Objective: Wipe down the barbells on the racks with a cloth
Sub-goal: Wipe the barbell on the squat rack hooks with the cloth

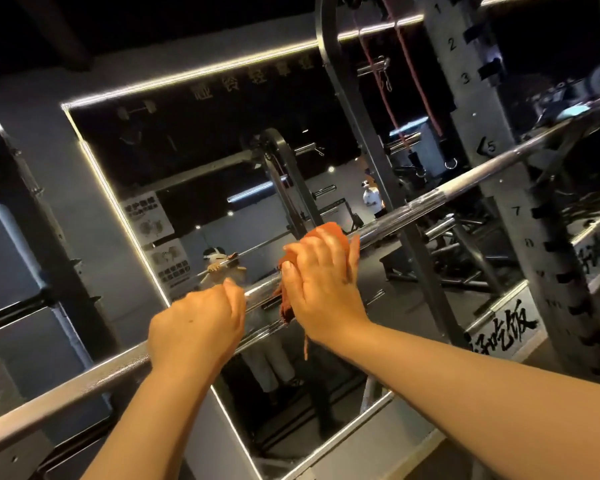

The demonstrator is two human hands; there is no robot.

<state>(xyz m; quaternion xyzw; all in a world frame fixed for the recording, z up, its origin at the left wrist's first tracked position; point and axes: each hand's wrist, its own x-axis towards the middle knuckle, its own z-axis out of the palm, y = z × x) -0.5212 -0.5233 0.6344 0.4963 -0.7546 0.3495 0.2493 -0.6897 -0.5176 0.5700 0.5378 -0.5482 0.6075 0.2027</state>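
Observation:
A long chrome barbell runs diagonally from the lower left to the upper right, resting across a rack. My left hand is wrapped around the bar near its middle. Just to the right, my right hand presses an orange cloth around the bar. A loose end of the cloth hangs below the bar. The stretch of bar under both hands is hidden.
A grey rack upright with numbered holes stands at the right, crossing the bar. A large wall mirror with a lit frame faces me and reflects the rack and people. Another dark rack post stands at the left.

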